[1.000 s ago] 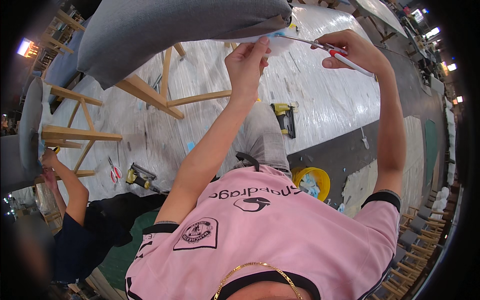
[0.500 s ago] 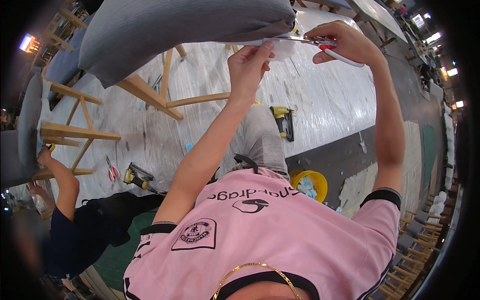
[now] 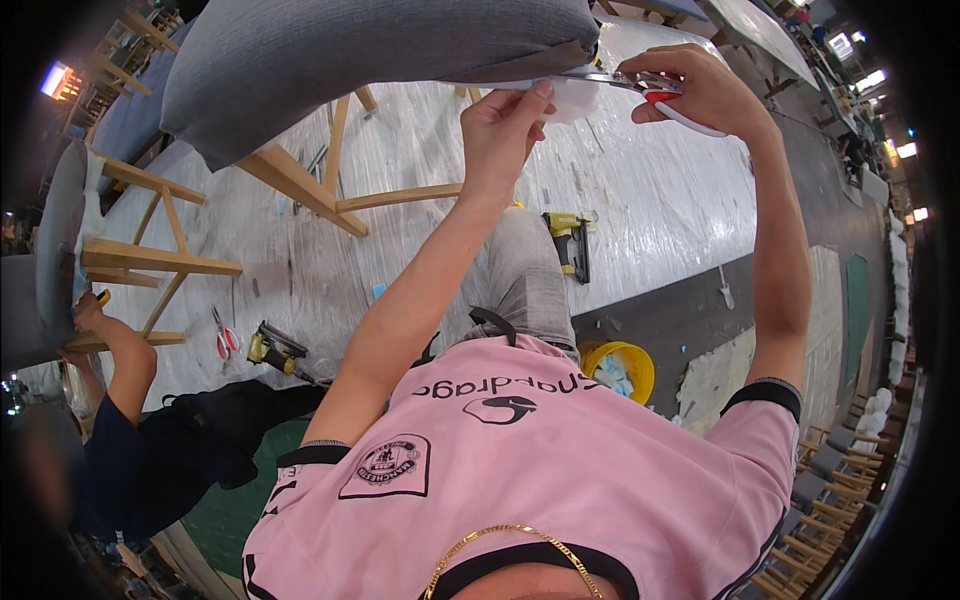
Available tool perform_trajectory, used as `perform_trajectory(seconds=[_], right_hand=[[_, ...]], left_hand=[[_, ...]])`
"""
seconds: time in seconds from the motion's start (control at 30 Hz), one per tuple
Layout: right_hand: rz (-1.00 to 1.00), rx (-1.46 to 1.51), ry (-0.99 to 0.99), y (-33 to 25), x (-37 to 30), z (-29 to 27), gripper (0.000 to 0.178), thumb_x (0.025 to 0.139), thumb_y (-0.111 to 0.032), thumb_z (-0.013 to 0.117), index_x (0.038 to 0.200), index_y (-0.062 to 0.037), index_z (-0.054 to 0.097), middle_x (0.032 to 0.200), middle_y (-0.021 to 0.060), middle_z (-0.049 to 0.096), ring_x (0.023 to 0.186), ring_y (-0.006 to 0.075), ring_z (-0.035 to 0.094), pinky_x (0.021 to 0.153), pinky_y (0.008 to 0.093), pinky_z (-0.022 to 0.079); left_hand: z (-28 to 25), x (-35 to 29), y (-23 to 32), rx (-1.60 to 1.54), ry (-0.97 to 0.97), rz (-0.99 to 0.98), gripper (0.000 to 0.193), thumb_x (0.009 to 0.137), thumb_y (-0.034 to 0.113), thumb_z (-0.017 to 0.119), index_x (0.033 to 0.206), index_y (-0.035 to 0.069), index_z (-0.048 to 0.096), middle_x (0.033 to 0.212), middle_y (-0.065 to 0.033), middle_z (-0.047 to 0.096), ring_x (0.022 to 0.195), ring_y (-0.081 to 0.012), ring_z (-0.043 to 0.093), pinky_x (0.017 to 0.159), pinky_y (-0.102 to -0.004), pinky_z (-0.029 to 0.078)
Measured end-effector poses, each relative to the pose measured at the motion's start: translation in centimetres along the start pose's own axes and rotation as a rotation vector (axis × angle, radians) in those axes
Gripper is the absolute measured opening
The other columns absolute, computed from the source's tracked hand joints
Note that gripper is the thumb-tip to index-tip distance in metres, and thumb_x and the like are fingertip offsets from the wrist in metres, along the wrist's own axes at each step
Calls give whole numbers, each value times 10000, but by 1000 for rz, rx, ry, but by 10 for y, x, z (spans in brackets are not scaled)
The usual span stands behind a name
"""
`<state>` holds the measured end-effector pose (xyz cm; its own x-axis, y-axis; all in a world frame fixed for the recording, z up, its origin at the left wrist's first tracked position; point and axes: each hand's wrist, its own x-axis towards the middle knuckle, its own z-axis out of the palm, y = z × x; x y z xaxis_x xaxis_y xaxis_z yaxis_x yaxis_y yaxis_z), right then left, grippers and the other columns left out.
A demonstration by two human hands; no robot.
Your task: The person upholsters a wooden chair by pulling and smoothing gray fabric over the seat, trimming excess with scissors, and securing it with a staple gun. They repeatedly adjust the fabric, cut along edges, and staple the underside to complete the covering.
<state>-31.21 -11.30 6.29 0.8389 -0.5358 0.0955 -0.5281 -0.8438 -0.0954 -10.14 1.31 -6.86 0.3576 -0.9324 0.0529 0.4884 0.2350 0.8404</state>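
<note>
A grey upholstered chair part (image 3: pixel 380 45) with wooden legs fills the top of the view. Below its right end, my left hand (image 3: pixel 505 115) pinches a piece of white padding (image 3: pixel 575 100) along the lower edge. My right hand (image 3: pixel 690 85) grips scissors with red and white handles (image 3: pixel 680 115). Their blades point left and lie along the underside of the grey cover, just above my left fingertips. How far apart the blades are is hard to make out.
A yellow staple gun (image 3: pixel 567 247) lies on the plastic-covered surface (image 3: pixel 660 220), with a second staple gun (image 3: pixel 272 350) and scissors (image 3: pixel 224 335) further left. A yellow bucket (image 3: pixel 620 370) holds scraps. At left, a co-worker's hand (image 3: pixel 90 315) works at another grey chair (image 3: pixel 60 240).
My hands and the scissors stay at the same edge, with only a slight shift right in the picture. The co-worker's lower hand has moved up to the other chair.
</note>
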Motion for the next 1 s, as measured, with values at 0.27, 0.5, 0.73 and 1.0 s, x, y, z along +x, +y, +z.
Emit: perform_trajectory(seconds=[0.27, 0.5, 0.73, 1.0], right_hand=[[81, 115, -87, -6, -2, -3, 682, 690, -475, 911, 1221, -82, 742, 976, 82, 748, 793, 195, 644, 732, 350, 539], [134, 169, -151, -19, -4, -5, 605, 731, -507, 892, 1155, -92, 775, 937, 101, 751, 789, 205, 660, 735, 367, 553], [325, 849, 65, 15, -81, 114, 462, 830, -222, 883, 1226, -49, 718, 817, -23, 616, 724, 49, 535, 644, 222, 465], [336, 1286, 1190, -125, 7, 159, 562, 821, -13, 850, 1307, -48, 571, 1145, 103, 709, 831, 95, 679, 707, 244, 574]], left_hand=[[3, -1, 1, 16, 2, 17, 274, 900, 294, 827, 921, 32, 750, 851, -61, 729, 623, -86, 568, 638, -234, 456], [-1, -2, -1, 40, 30, 23, 246, 913, 266, 811, 932, 29, 751, 857, -58, 731, 632, -82, 561, 651, -239, 457], [-9, -9, -10, 228, 5, 38, 284, 909, 248, 805, 970, -25, 753, 791, -46, 723, 663, -63, 567, 670, -218, 477], [-40, -20, -52, 469, 130, 341, 199, 890, 122, 801, 1008, 12, 684, 1246, -103, 584, 988, -119, 629, 749, -258, 553]])
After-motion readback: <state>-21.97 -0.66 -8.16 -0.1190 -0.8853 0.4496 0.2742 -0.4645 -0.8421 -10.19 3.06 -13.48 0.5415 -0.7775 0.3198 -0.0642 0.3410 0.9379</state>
